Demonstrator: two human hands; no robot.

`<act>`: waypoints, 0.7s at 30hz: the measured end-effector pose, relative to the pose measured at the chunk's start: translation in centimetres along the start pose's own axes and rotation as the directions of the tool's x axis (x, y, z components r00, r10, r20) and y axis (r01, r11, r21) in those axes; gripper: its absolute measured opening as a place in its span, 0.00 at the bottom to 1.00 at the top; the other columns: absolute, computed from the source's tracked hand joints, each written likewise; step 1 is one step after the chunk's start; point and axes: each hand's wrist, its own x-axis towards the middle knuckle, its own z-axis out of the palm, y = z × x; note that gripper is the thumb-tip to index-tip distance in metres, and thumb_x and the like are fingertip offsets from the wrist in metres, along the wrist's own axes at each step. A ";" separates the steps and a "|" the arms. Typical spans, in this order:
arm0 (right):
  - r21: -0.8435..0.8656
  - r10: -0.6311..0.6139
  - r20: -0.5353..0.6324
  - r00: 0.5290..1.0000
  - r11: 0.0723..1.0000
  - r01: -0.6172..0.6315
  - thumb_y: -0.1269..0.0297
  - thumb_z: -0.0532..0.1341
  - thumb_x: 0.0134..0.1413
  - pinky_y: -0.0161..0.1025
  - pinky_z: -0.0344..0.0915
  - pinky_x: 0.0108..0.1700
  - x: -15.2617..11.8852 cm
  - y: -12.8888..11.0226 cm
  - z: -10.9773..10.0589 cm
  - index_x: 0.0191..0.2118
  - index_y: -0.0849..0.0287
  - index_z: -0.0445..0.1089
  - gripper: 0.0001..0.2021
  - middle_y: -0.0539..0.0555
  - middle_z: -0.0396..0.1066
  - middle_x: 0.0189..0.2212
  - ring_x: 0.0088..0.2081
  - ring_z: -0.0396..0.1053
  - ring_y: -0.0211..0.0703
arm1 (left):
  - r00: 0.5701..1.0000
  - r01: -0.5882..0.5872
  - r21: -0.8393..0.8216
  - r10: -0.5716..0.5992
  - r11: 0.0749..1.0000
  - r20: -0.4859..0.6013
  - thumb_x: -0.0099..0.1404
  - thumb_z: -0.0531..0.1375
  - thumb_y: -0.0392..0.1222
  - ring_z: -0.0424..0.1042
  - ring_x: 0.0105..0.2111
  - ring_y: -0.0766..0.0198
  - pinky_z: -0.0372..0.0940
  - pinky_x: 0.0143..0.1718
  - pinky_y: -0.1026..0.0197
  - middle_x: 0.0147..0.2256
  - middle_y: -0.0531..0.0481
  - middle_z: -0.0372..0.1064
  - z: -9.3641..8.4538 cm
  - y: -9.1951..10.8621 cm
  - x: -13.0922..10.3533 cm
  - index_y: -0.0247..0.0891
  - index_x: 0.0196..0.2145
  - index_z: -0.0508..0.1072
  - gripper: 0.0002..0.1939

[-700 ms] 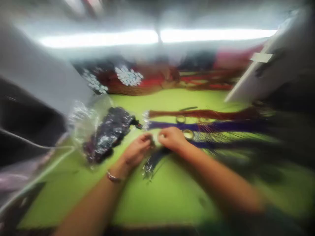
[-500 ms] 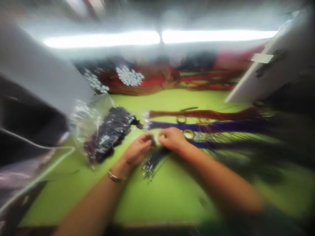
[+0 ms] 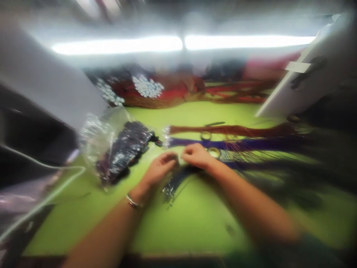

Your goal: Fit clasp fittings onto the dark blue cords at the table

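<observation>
At the centre of the frame, we observe the left hand [image 3: 158, 168] and right hand [image 3: 196, 155] near each other, fingers curled narrow; blur prevents us from telling whether either grips anything. Directly below, we locate the dark wire bundle [image 3: 180, 176], its shiny ends [image 3: 169, 189] pointing to the lower left. Right of centre, we note a tape roll [image 3: 214, 159] beside the right hand. Left of centre, we find black parts [image 3: 129, 145] by a clear bag [image 3: 95, 136].
</observation>
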 end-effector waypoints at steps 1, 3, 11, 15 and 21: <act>0.018 -0.003 -0.025 1.000 1.000 0.004 0.70 0.56 0.42 0.30 0.54 0.25 0.0 0.1 0.0 0.23 0.64 0.71 0.07 0.47 0.65 0.17 0.21 0.58 0.31 | 1.000 0.010 -0.031 -0.010 0.999 0.001 0.57 0.63 0.40 0.69 0.30 0.66 0.64 0.35 0.61 0.34 0.49 0.71 -0.1 -0.1 0.0 0.38 0.45 0.71 0.17; -0.001 -0.041 -0.069 0.997 0.999 0.041 0.72 0.56 0.40 0.29 0.54 0.26 0.0 0.4 0.1 0.23 0.64 0.71 0.06 0.47 0.66 0.18 0.22 0.59 0.31 | 1.000 0.017 -0.050 -0.017 0.999 0.003 0.57 0.64 0.40 0.69 0.30 0.66 0.64 0.35 0.61 0.34 0.49 0.70 -0.2 -0.1 0.0 0.38 0.45 0.71 0.17; -0.205 -0.125 -0.128 0.984 0.974 0.097 0.70 0.57 0.41 0.31 0.49 0.25 -0.4 0.6 1.2 0.20 0.62 0.71 0.06 0.47 0.64 0.16 0.21 0.56 0.31 | 1.000 0.007 0.098 -0.008 0.995 0.008 0.56 0.64 0.42 0.69 0.32 0.64 0.64 0.36 0.61 0.36 0.47 0.72 0.2 0.2 0.2 0.37 0.43 0.73 0.16; -0.265 -0.116 -0.169 0.979 0.962 0.068 0.70 0.57 0.44 0.31 0.48 0.25 -0.3 0.7 1.8 0.20 0.62 0.69 0.07 0.48 0.66 0.18 0.22 0.56 0.32 | 1.000 -0.031 0.118 0.030 0.993 0.008 0.56 0.64 0.43 0.70 0.35 0.61 0.65 0.38 0.60 0.38 0.45 0.72 0.4 0.1 0.5 0.36 0.42 0.73 0.16; -0.275 -0.209 -0.185 0.960 0.949 0.154 0.69 0.55 0.50 0.31 0.54 0.30 -1.1 -0.2 -1.3 0.29 0.61 0.73 0.09 0.51 0.71 0.24 0.26 0.62 0.33 | 0.986 -0.160 0.259 0.144 0.952 0.081 0.60 0.58 0.50 0.66 0.49 0.51 0.61 0.49 0.47 0.53 0.38 0.62 0.9 0.3 -0.1 0.40 0.62 0.51 0.36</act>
